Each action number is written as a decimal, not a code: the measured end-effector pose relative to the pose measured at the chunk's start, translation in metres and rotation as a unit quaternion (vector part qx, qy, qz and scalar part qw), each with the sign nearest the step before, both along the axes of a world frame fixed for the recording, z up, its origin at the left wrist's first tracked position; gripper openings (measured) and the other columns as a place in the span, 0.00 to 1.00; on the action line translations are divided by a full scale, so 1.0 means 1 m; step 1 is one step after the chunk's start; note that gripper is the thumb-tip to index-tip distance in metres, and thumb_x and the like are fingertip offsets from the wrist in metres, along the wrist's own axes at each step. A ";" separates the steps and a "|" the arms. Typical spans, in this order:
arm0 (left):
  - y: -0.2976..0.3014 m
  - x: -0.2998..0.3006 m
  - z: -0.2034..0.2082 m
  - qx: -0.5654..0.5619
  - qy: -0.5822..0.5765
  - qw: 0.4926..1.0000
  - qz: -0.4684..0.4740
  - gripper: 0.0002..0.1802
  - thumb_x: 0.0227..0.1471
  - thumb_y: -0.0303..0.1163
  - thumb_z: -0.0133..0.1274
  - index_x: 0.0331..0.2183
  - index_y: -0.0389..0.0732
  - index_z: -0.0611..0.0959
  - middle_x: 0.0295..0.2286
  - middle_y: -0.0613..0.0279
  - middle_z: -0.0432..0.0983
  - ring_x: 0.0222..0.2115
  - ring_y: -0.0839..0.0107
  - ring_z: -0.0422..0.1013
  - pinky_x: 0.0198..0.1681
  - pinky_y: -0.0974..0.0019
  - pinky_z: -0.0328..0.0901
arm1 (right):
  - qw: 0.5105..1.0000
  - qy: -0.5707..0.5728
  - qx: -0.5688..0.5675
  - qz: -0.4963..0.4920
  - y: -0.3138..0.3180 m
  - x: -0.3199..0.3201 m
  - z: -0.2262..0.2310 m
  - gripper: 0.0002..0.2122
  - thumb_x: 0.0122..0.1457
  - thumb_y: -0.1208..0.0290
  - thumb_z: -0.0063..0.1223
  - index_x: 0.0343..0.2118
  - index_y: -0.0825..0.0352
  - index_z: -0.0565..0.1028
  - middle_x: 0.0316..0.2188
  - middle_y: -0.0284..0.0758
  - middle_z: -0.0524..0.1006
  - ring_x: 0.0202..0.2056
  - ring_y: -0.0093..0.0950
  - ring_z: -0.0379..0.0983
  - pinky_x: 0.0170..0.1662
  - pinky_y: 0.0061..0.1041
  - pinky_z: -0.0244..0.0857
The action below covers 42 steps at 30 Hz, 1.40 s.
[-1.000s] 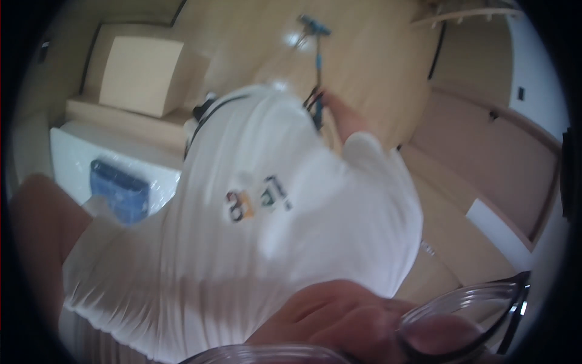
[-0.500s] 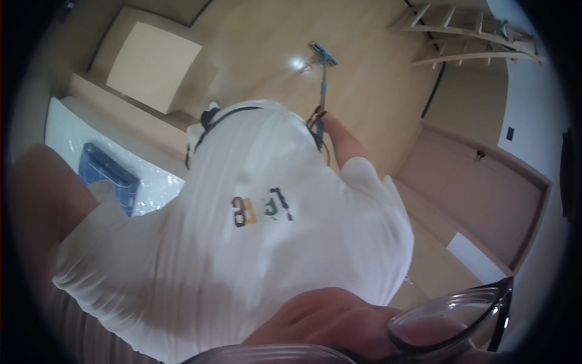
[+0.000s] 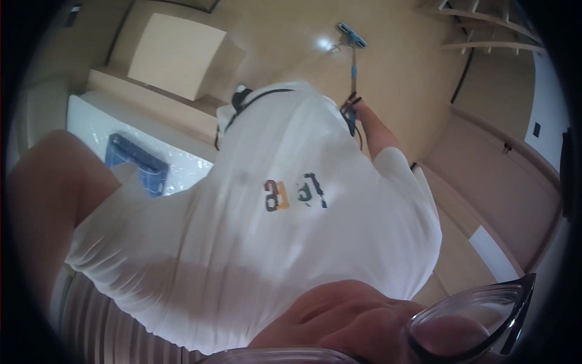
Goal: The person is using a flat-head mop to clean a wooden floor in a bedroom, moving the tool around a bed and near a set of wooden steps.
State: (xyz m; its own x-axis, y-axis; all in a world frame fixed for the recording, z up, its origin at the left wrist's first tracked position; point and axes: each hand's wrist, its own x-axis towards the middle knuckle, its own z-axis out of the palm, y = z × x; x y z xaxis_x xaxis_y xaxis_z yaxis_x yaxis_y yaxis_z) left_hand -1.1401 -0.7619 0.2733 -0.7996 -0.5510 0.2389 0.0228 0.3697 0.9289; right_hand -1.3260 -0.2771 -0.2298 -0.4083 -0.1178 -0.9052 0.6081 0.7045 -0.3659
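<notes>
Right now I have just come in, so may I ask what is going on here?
A person in a white shirt holds a long-handled tool in the right hand. Its flat head is out ahead and appears to rest on the floor. Only part of the left arm shows; the left hand is out of view. On the left, a blue item lies on a shiny white surface, with a beige block beyond.

Long-handled tool (image 3: 354, 71) with a slim, straight, blue-and-grey pole and a flat, narrow, rectangular blue head (image 3: 353, 35). Gripped near the body end by the right hand (image 3: 358, 104); stretched out over the pale brown floor (image 3: 405, 51), with the head at the far end, set slantwise across the pole.
</notes>
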 end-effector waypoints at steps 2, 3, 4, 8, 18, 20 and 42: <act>0.001 0.006 0.009 -0.021 -0.007 1.000 0.014 0.21 0.61 0.44 0.46 0.45 0.38 0.79 0.38 0.60 0.78 0.41 0.70 0.72 0.43 0.64 0.67 | 0.992 -0.081 -0.001 -0.093 -0.050 0.025 0.035 0.05 0.48 0.84 0.55 0.28 0.70 0.74 0.20 0.40 0.74 0.20 0.32 0.73 0.22 0.33 0.65; 0.001 0.001 0.010 -0.011 0.000 1.000 0.000 0.21 0.61 0.44 0.46 0.45 0.38 0.79 0.38 0.60 0.78 0.41 0.70 0.72 0.43 0.64 0.67 | 0.992 -0.090 -0.018 -0.089 -0.030 0.026 0.026 0.04 0.50 0.84 0.54 0.29 0.70 0.74 0.20 0.40 0.74 0.21 0.32 0.73 0.22 0.33 0.65; -0.001 -0.004 0.008 0.007 0.013 1.000 -0.010 0.21 0.61 0.44 0.46 0.45 0.38 0.79 0.39 0.60 0.78 0.41 0.70 0.72 0.43 0.64 0.67 | 0.992 -0.091 -0.021 -0.081 0.008 0.015 0.021 0.04 0.51 0.84 0.53 0.29 0.69 0.74 0.20 0.40 0.73 0.21 0.32 0.73 0.22 0.33 0.65; -0.008 0.011 0.005 0.002 0.005 1.000 0.030 0.21 0.61 0.44 0.46 0.45 0.38 0.79 0.39 0.60 0.77 0.41 0.70 0.72 0.44 0.64 0.66 | 0.984 -0.041 -0.048 -0.164 -0.012 0.037 0.032 0.09 0.57 0.68 0.53 0.30 0.69 0.76 0.23 0.41 0.74 0.26 0.33 0.74 0.27 0.36 0.66; -0.010 0.006 0.004 0.023 0.016 1.000 0.003 0.21 0.61 0.44 0.45 0.46 0.38 0.79 0.41 0.60 0.77 0.43 0.70 0.71 0.45 0.65 0.66 | 0.991 0.076 0.052 0.100 0.004 0.021 -0.009 0.11 0.60 0.63 0.49 0.31 0.68 0.74 0.22 0.40 0.74 0.25 0.35 0.73 0.28 0.38 0.66; -0.015 0.005 0.009 0.025 0.025 0.999 -0.006 0.21 0.61 0.44 0.45 0.46 0.38 0.79 0.41 0.60 0.77 0.43 0.70 0.71 0.45 0.65 0.66 | 0.988 0.065 0.023 0.141 0.012 0.005 0.001 0.11 0.60 0.65 0.48 0.30 0.68 0.73 0.21 0.40 0.73 0.23 0.36 0.72 0.27 0.40 0.66; 0.041 0.097 -0.153 0.234 -0.141 0.962 0.001 0.24 0.62 0.47 0.45 0.48 0.38 0.77 0.35 0.64 0.78 0.35 0.74 0.71 0.40 0.70 0.65 | 0.922 -0.238 -0.202 -0.228 -0.283 0.022 0.127 0.04 0.55 0.73 0.49 0.25 0.66 0.71 0.23 0.35 0.71 0.26 0.29 0.70 0.31 0.29 0.68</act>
State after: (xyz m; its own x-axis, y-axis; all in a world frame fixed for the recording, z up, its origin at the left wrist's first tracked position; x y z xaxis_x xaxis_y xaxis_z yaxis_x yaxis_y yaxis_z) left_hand -1.0436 -0.7211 0.1203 -0.7950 -0.5466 -0.2629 -0.2554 -0.0915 0.9625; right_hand -1.3037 -0.5596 -0.1032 -0.0655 -0.3995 -0.9144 0.9669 0.2009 -0.1570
